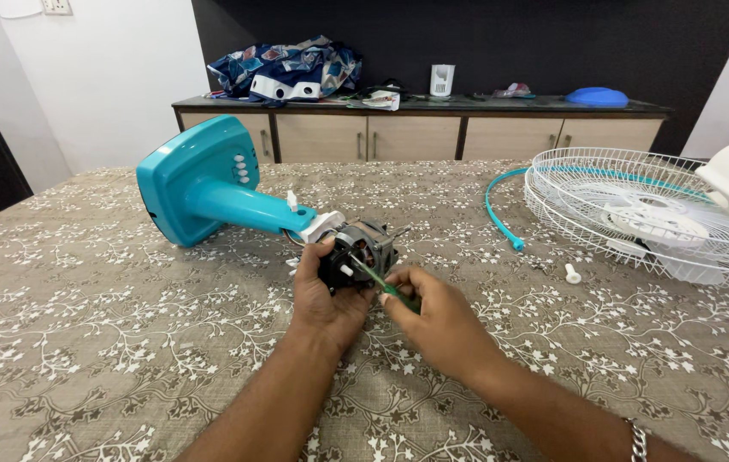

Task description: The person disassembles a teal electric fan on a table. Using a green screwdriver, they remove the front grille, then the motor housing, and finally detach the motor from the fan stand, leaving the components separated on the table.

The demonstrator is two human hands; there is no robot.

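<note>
Right fingers (pixel 398 287) pinching screwdriver (pixel 379 282) at motor (pixel 363 250)

Teal fan base (pixel 202 180), white wire grille (pixel 638 205), seemingly green screwdriver handle (pixel 398 295), brown tablecloth (pixel 108 342) with white floral vines.

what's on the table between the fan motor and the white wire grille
In the head view, a small white knob lies on the patterned tablecloth between the motor and the grille. The end of a curved teal rim strip also lies there.
</note>
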